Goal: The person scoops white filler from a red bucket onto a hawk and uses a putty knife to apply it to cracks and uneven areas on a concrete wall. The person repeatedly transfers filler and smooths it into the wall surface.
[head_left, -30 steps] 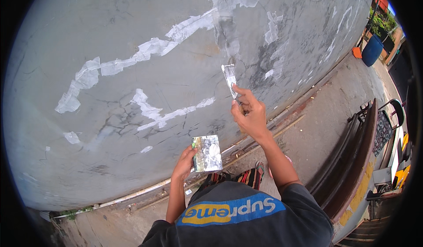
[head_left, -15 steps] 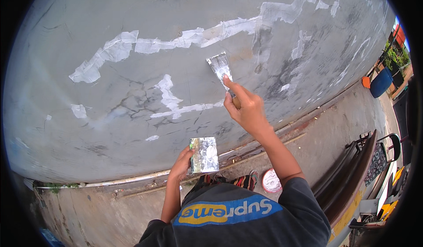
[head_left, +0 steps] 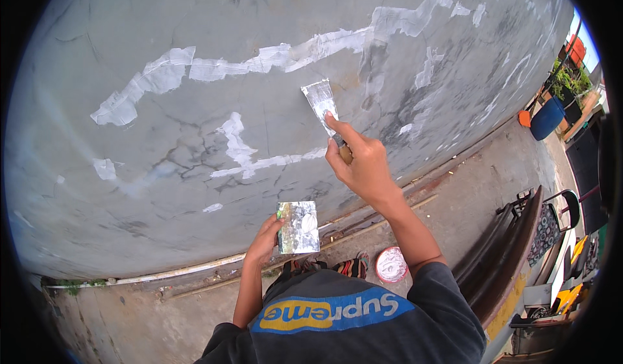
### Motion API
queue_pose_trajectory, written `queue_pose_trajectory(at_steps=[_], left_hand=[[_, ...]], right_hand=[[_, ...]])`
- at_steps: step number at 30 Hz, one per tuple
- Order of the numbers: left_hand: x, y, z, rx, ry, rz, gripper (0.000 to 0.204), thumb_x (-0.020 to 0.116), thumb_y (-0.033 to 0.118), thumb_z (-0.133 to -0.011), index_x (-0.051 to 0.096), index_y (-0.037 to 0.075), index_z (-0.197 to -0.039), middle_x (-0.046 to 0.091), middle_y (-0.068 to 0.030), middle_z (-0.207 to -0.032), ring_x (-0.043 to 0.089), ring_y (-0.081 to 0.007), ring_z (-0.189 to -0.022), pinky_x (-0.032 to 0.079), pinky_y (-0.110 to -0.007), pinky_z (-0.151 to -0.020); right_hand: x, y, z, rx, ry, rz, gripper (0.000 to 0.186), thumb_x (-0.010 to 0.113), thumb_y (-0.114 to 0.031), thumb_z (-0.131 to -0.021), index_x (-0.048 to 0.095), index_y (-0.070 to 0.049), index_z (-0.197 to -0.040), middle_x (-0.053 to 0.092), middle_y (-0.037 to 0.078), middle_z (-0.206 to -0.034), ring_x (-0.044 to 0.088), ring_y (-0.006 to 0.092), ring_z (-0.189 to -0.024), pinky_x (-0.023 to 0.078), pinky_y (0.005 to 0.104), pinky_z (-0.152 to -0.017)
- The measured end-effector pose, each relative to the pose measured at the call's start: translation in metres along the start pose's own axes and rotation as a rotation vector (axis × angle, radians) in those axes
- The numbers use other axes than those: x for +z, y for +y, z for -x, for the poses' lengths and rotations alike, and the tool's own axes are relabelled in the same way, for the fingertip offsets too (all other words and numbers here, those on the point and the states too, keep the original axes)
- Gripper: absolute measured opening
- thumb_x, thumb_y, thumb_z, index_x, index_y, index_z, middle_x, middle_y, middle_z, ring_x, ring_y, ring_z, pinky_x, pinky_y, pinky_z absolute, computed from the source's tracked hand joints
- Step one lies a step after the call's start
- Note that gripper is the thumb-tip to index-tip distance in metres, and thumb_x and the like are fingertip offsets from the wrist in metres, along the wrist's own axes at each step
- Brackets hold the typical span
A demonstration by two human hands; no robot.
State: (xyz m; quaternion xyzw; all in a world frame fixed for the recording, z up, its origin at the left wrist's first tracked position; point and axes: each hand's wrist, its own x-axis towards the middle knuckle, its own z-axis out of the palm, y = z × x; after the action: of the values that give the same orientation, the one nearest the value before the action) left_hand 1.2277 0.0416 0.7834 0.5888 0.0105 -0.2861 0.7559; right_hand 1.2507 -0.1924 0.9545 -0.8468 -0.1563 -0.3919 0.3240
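My right hand (head_left: 365, 166) is closed round the wooden handle of a putty knife (head_left: 319, 101), forefinger laid along its blade. White filler smears the blade, which points up in front of the grey wall (head_left: 156, 201); whether it touches the wall I cannot tell. Lower down, my left hand (head_left: 265, 239) grips the left edge of a flat rectangular board (head_left: 298, 227) smeared with white filler. Above the knife, a long jagged band of white filler (head_left: 259, 60) crosses the wall. A smaller white patch (head_left: 237, 144) lies to the left of my right hand.
On the ground by my feet stands a round tub of white filler (head_left: 392, 264) with a red rim. A long brown bench (head_left: 503, 260) is at the right, with a patterned chair (head_left: 546, 235) beside it. A pipe (head_left: 188, 270) runs along the wall's foot. A blue barrel (head_left: 547, 118) stands farther off.
The view has shifted slightly, so the wall marks and the tub sit a little further left. Both hands keep the same grips on knife and board.
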Motion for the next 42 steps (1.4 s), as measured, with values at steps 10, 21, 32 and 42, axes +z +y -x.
queue_pose_trajectory(at_steps=[10, 21, 32, 42], left_hand=[[-0.002, 0.005, -0.002, -0.016, 0.009, 0.016, 0.034, 0.045, 0.019, -0.100, 0.051, 0.000, -0.128, 0.061, -0.0061, -0.117, 0.057, -0.0131, -0.104, 0.046, -0.028, -0.090], [-0.012, -0.002, -0.002, -0.041, 0.015, 0.017, 0.036, 0.046, 0.019, -0.100, 0.050, 0.001, -0.131, 0.061, -0.0052, -0.115, 0.057, -0.0117, -0.101, 0.047, -0.028, -0.087], [-0.013, 0.000, -0.001, -0.014, 0.008, 0.038, 0.035, 0.046, 0.017, -0.099, 0.050, 0.001, -0.130, 0.060, -0.0055, -0.117, 0.056, -0.0128, -0.104, 0.044, -0.027, -0.091], [-0.014, -0.013, -0.010, -0.017, -0.004, 0.063, 0.035, 0.046, 0.018, -0.100, 0.050, 0.001, -0.131, 0.061, -0.0053, -0.117, 0.057, -0.0122, -0.104, 0.045, -0.027, -0.090]], right_hand=[[0.004, -0.015, -0.032, -0.055, 0.058, -0.047, 0.041, 0.065, 0.002, -0.081, 0.062, -0.005, -0.121, 0.036, 0.004, -0.050, 0.034, 0.0100, -0.040, 0.033, 0.0246, -0.043], [0.020, -0.017, -0.038, -0.058, 0.108, -0.042, 0.044, 0.065, 0.002, -0.081, 0.058, -0.002, -0.124, 0.058, 0.009, -0.063, 0.049, 0.0147, -0.043, 0.041, 0.0289, -0.044], [0.030, -0.030, -0.035, -0.074, 0.206, -0.173, 0.044, 0.065, 0.003, -0.083, 0.056, 0.000, -0.126, 0.061, 0.007, -0.068, 0.043, 0.0070, -0.043, 0.036, 0.0241, -0.043], [0.041, -0.028, 0.011, 0.018, 0.065, -0.194, 0.043, 0.063, 0.001, -0.086, 0.054, 0.000, -0.128, 0.052, 0.003, -0.058, 0.039, 0.0050, -0.041, 0.033, 0.0227, -0.041]])
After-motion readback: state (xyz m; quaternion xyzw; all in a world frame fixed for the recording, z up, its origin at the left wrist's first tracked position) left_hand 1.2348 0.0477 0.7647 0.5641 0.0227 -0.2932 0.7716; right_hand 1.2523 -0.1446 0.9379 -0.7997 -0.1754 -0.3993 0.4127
